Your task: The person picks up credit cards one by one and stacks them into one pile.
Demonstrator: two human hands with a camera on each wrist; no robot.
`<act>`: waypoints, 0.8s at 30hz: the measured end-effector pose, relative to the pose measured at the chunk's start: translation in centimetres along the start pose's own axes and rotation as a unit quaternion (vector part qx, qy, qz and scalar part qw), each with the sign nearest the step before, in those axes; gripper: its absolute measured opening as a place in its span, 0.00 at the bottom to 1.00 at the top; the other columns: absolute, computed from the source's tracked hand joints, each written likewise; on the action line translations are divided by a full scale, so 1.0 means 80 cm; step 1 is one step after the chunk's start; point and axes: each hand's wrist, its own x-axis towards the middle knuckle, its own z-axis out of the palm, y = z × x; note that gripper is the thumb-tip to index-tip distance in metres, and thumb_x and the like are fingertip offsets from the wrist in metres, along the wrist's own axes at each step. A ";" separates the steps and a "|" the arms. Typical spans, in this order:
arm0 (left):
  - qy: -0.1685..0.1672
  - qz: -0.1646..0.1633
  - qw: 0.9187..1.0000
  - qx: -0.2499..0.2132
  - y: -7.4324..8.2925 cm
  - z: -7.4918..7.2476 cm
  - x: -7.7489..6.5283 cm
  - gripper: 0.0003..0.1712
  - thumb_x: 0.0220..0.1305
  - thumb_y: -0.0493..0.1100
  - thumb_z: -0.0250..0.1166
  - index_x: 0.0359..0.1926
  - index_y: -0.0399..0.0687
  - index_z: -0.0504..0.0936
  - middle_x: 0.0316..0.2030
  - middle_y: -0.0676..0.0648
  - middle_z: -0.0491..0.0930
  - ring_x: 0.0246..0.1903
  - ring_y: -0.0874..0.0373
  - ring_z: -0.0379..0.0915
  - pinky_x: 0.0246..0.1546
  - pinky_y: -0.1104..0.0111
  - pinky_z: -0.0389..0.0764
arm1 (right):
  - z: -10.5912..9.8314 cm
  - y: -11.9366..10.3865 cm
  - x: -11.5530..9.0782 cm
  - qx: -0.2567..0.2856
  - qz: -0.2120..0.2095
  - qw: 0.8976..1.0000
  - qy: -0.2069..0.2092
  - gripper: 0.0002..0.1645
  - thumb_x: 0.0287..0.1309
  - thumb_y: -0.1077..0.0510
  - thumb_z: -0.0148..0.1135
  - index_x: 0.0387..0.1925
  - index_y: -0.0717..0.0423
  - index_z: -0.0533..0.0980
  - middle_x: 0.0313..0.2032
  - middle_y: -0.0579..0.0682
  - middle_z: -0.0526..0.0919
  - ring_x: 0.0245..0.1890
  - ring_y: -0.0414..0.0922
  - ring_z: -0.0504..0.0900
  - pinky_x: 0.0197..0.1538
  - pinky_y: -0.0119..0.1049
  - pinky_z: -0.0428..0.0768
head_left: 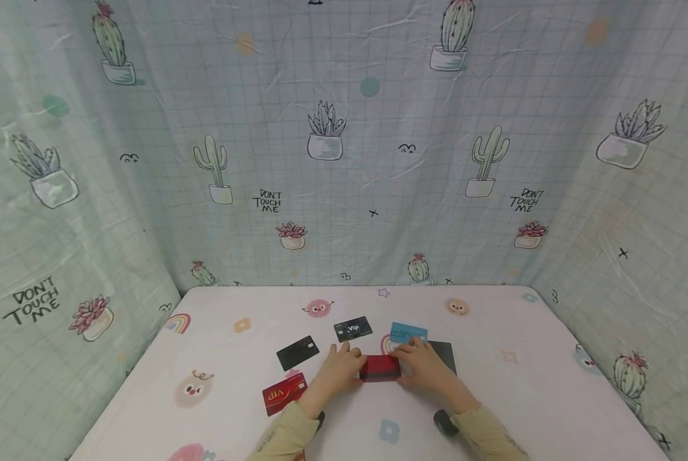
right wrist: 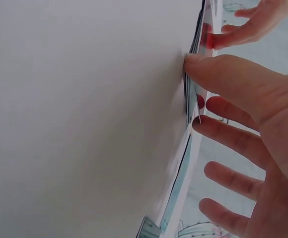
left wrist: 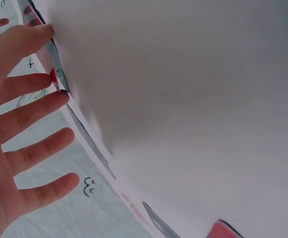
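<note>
Far left on the bench (head_left: 390, 410): red VIP card (head_left: 285, 394), flat, beside the left forearm. Past it, a plain black card (head_left: 297, 353), set at a slant. Then a black Vip card (head_left: 352, 328), just beyond the left fingertips.

Left hand (head_left: 336, 372): thumb and first fingers pinch the left end of a red card (head_left: 380, 368); outer fingers stretched and spread, holding nothing.

Red card lies midway between the hands, long side crosswise. From wrist height, several thin layers show at its near edge, so likely a small stack; count can't be made out.

Blue card (head_left: 409, 333) behind it to the right, partly under the fingers of the right hand (head_left: 427, 366), which pinches the card's right end the same way. Dark card (head_left: 444, 356) just right of that, partly covered by the hand.

Judgement on technique: match both thumbs' pressure so neither end skews; let the near edges meet flush; keep the pinch light, as slick plastic probably slides. Spare right fingers best kept lifted, lest they drag the blue or dark card.
</note>
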 end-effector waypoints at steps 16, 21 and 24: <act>-0.004 0.067 0.995 0.076 -0.014 0.009 0.004 0.21 0.47 0.59 0.64 0.43 0.59 0.77 0.39 0.55 0.77 0.40 0.59 0.67 0.43 0.61 0.71 | -0.008 0.000 0.002 -0.019 -0.025 0.999 -0.032 0.28 0.43 0.46 0.66 0.48 0.50 0.75 0.45 0.48 0.79 0.44 0.46 0.67 0.49 0.51 0.70; 0.012 0.089 0.990 0.107 -0.017 0.007 0.006 0.20 0.47 0.61 0.63 0.40 0.60 0.78 0.36 0.55 0.77 0.38 0.59 0.67 0.38 0.64 0.71 | -0.005 0.005 0.004 -0.030 -0.040 0.998 -0.036 0.27 0.43 0.46 0.65 0.48 0.48 0.74 0.46 0.48 0.79 0.45 0.47 0.68 0.49 0.55 0.70; 0.009 0.091 0.990 0.105 -0.019 0.006 0.006 0.20 0.47 0.61 0.62 0.41 0.60 0.77 0.37 0.55 0.77 0.38 0.59 0.68 0.38 0.64 0.70 | -0.005 0.006 0.005 -0.024 -0.044 0.998 -0.037 0.28 0.44 0.46 0.66 0.49 0.49 0.74 0.46 0.48 0.79 0.45 0.47 0.68 0.50 0.55 0.70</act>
